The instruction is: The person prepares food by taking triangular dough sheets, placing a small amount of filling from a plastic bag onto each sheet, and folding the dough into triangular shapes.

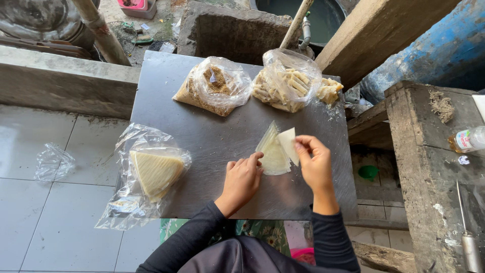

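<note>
1. Head view, looking straight down: a grey metal sheet works as the tabletop, and both hands are near its front edge, right of the middle.

2. Main thing is the wrapper stack, a thin pale wedge of triangular sheets. Its point aims away from the person toward the far bags and its wide edge faces the hands, so the long axis runs roughly near-to-far, leaning a bit right at the top.

3. Left hand sits just left of and below the stack, fingers bent, fingertips touching the lower left edge. Looks like it's pinning the pile down rather than gripping; nothing is enclosed in it.

4. Right hand is on the stack's right side, thumb and fingertips pinched narrow on one sheet, whose right edge is lifted off the pile. That sheet lies up and left of the pinch.

5. So the stack lies between the hands, touching both. The right is the one on the loose sheet, and the left is nearer the body of the pile.

6. Other stuff, all well apart from the hands: a bag of more wrappers at the sheet's left front edge, a crumb bag and a bag of rolls at the far edge, with a few loose rolls just right of that bag.

7. Off the sheet: an empty crumpled bag on the floor tiles at left, and a plastic bottle on the wooden bench at right.
</note>
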